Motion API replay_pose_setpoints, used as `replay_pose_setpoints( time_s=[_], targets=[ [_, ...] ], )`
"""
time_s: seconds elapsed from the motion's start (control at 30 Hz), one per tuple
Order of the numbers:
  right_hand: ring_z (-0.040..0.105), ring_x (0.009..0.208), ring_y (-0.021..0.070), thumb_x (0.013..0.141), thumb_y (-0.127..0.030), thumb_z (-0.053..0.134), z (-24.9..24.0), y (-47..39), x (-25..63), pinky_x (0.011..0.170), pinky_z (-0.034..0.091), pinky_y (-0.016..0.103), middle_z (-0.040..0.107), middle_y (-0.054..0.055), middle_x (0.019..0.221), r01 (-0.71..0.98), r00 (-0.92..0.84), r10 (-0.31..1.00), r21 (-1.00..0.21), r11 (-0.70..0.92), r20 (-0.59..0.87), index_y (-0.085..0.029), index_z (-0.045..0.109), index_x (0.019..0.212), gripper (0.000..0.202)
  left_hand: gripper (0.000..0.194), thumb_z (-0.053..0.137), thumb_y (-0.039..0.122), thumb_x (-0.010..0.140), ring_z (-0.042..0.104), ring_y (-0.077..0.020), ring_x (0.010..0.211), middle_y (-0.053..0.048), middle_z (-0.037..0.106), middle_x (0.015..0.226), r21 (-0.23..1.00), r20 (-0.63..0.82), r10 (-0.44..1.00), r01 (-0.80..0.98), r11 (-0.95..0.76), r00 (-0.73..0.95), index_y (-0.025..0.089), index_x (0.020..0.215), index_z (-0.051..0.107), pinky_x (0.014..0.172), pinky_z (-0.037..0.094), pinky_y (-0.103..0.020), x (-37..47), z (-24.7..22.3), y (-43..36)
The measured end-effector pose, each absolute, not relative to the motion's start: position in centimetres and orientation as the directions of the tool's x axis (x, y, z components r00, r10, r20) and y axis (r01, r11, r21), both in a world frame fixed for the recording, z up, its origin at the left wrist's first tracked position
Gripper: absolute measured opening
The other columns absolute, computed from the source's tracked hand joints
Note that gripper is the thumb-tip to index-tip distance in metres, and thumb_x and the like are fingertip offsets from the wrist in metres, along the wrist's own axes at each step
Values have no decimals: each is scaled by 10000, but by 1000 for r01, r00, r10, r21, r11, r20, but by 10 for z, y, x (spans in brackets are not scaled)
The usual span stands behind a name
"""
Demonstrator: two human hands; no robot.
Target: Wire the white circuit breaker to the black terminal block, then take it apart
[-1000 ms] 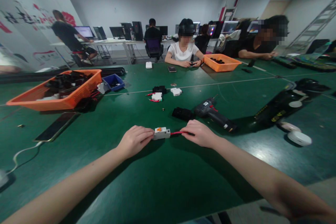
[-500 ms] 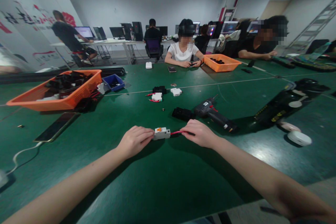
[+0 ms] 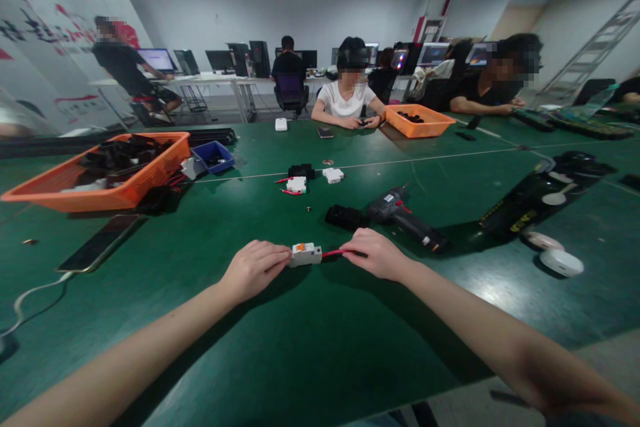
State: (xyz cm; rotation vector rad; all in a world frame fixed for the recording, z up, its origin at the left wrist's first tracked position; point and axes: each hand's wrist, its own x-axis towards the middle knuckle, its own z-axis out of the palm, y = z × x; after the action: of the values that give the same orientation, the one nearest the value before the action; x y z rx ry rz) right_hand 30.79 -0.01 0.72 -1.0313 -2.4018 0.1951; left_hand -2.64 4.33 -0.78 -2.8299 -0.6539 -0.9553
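My left hand (image 3: 257, 267) grips the left end of a white circuit breaker (image 3: 306, 255) with an orange switch lever, just above the green table (image 3: 300, 347). A red wire (image 3: 331, 253) runs from the breaker's right end to my right hand (image 3: 375, 253), whose fingers pinch it. Whether the wire's tip is seated inside the breaker cannot be made out. Beyond my hands lie another white breaker with red wires (image 3: 297, 185), a plain white breaker (image 3: 333, 175) and a black block (image 3: 301, 171). A small screw (image 3: 309, 209) lies nearer to me.
A cordless drill (image 3: 405, 217) and a black part (image 3: 346, 216) lie beyond my right hand. Orange baskets (image 3: 115, 197) and a blue bin (image 3: 214, 159) hold parts. A phone (image 3: 103, 243) lies at left, a black cylindrical device (image 3: 540, 200) at right. Co-workers (image 3: 345, 100) sit opposite.
The whole view has shifted slightly. Both hands keep the same hold on the breaker and the red wire, with no clear movement between them.
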Motion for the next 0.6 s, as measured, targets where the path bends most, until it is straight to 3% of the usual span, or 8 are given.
replay_pose_setpoints(
  time_s=[0.37,0.6],
  targets=[
    [619,861,214,927,-277,624,7,0,301,770,507,363,712,84,918,669,-549,763,-366,646,342,-173,694,1042,170,178,604,233,922,678,-174,934,-37,749,1042,-33,609,365,483,-875,704,213,1087,670,777,467,-333,-24,-3,36],
    [623,1003,265,947,-357,577,26,2,314,902,493,441,698,117,1070,761,-461,765,-244,601,449,-182,649,1135,266,190,586,263,923,675,-182,935,-37,743,1043,-51,619,378,516,-855,688,232,1082,685,789,473,-340,-25,-1,32]
  ],
)
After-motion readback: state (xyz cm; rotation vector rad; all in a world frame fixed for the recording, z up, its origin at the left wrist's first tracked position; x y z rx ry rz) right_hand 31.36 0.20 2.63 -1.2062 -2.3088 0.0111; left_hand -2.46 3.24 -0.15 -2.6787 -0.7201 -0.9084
